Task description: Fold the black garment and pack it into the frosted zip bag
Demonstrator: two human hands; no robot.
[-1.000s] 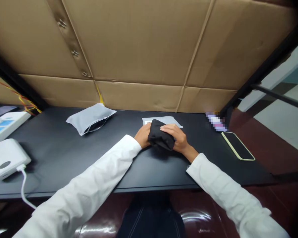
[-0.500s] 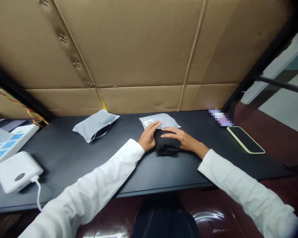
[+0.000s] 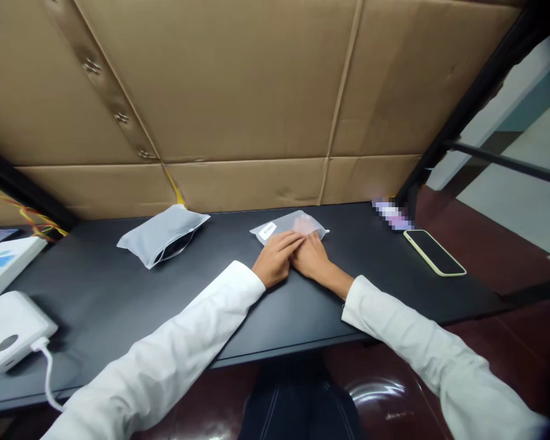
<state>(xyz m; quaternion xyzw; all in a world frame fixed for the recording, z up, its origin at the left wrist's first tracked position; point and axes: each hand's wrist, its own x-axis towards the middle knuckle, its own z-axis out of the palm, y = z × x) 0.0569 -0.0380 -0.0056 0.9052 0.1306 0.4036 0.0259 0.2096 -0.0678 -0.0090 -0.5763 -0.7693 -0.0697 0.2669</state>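
Observation:
A frosted translucent bag [image 3: 293, 223] with a white label lies near the back middle of the black table. My left hand [image 3: 275, 258] is closed at its near edge, fingers together, pinching the plastic. My right hand [image 3: 310, 253] touches it on the right, its fingers reaching inside the bag. They show only as a blurred pinkish patch through the plastic, so their pose is unclear. The black folded bundle is out of sight.
Another frosted bag [image 3: 162, 235], its mouth partly open, lies to the left. A phone [image 3: 434, 252] and a blurred purple item [image 3: 393, 214] are at the right. A white device [image 3: 16, 330] with a cable and a power strip [image 3: 9, 263] stand at the left. Cardboard [image 3: 256, 91] lines the back.
The black bundle that was between my hands no longer shows. My right hand has moved left, close to my left hand, and its fingers have entered the bag. The view has shifted slightly right.

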